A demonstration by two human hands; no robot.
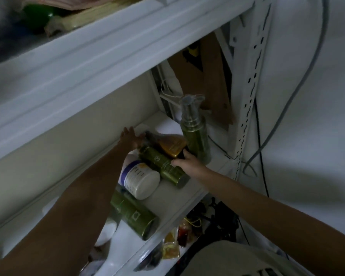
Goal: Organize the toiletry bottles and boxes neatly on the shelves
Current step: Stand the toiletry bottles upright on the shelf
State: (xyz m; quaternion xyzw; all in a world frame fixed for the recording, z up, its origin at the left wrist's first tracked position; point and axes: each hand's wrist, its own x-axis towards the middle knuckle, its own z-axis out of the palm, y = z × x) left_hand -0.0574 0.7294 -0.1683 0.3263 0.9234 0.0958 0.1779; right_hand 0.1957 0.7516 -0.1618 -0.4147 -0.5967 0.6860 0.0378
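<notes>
**Middle shelf** [187, 188], white metal. Five toiletry items are carried, four of them lying on their sides.

- **Pump bottle** [195, 136]: green, upright, at the right end near the perforated post [247, 108]. Bare shelf is left behind it toward the rear corner.
- **Amber bottle** [172, 146]: laid flat just left of the pump bottle, touching the slim green bottle [163, 166]. The latter is laid diagonally, base toward the front edge.
- **White jar** [141, 181]: on its side beside the slim green bottle (a purple band is seen on its label).
- **Green canister** [133, 214]: on its side, its end brought close to the front lip.
- **Left hand** [130, 137]: fingers spread, set near the rear wall by the far ends of the lying bottles. Nothing is held.
- **Right hand** [187, 163]: thumb laid on the slim green bottle, fingers curved toward the amber bottle. In the dim light it cannot be told whether a grip is taken.

A bare strip is left along the front edge, right of the slim green bottle.
</notes>
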